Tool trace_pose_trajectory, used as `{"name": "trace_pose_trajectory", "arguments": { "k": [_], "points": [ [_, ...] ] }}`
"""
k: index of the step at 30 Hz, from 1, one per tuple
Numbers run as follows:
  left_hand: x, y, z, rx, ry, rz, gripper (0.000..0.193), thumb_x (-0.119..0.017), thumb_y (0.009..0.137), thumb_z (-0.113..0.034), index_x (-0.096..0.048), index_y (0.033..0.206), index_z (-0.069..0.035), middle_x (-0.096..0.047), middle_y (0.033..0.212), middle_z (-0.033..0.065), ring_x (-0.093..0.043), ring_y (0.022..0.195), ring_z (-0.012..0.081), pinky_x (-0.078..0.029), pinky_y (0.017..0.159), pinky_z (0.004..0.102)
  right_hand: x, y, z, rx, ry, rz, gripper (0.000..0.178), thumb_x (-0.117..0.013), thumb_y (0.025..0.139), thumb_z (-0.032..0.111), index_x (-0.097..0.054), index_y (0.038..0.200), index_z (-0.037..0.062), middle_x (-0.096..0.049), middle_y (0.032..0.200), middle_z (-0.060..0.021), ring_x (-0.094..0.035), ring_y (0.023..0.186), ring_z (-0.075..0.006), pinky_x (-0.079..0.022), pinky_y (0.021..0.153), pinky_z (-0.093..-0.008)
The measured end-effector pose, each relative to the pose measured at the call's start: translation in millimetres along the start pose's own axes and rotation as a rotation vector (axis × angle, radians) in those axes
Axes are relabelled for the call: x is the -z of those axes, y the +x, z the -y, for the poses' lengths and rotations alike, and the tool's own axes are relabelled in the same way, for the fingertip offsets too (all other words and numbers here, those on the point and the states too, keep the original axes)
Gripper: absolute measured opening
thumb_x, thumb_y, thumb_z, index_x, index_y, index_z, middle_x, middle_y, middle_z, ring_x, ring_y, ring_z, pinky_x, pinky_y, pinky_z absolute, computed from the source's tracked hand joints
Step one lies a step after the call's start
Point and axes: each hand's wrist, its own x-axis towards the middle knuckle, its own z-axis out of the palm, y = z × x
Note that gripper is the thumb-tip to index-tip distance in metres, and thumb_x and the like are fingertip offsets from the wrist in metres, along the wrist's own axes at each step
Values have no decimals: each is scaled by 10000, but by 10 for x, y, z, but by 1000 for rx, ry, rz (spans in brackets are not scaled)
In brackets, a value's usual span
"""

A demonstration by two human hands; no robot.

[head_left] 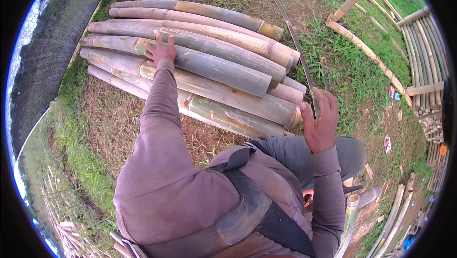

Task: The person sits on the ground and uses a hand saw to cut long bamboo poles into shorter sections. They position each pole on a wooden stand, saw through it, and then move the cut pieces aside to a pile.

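Bamboo (228,72) lies piled on the far side, mostly left. The left hand (162,52) rests on it, its grip released, fingers spread; the right hand (322,124) is beside a long strip (289,23), and I cannot tell if it grasps this. Flat, steady pressure seems best, because round bamboo may roll. The near cut ends (297,116) come close to the knee (351,158); room for moving appears over the right grass (350,63).

From where I stand I can't read any lettering, number or sign, neither on the bamboo poles (223,70) nor on the red-and-white scrap (387,144), too small to make out.
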Motion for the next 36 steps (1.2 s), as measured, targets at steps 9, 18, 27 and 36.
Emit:
{"name": "trace_pose_trajectory", "arguments": {
  "k": [9,18,27,36],
  "points": [
    [-134,291,310,-26,73,-286,867,-654,885,-748,-479,1583,-264,-356,1703,125,-283,1573,392,-183,1245,671,1567,-1680,-703,-509,-284,-549,377,-705,1037,225,-674,1319,-24,-673,1318,-188,-609,1269,-325,-444,1114,-444],
    [-455,-1600,-1707,-1310,-415,-50,582,-809,936,-338,-639,1412,-49,-697,1347,197,-639,1273,373,-480,1104,496,553,-4790,-1336,-1314,-194,-721,287,-733,992,272,-758,1129,21,-768,1029,-176,-745,962,-303,-572,889,-406],
    [-588,-6273,-2964,-2150,-286,1129,483,-822,908,-241,-676,1319,-35,-716,1304,197,-695,1210,342,-548,1029,433,249,-4966,-1191,-1506,13,-796,303,-750,941,267,-754,1097,8,-765,1023,-211,-747,977,-380,-579,875,-462],
    [-787,-9489,-2399,-2849,80,1201,954,-854,804,-530,-486,1544,-53,-585,1474,248,-569,1371,412,-456,1165,494,448,-4808,-1171,-1672,98,-674,377,-739,932,373,-748,1134,55,-760,1037,-210,-744,983,-399,-583,874,-480]
  ]
}}
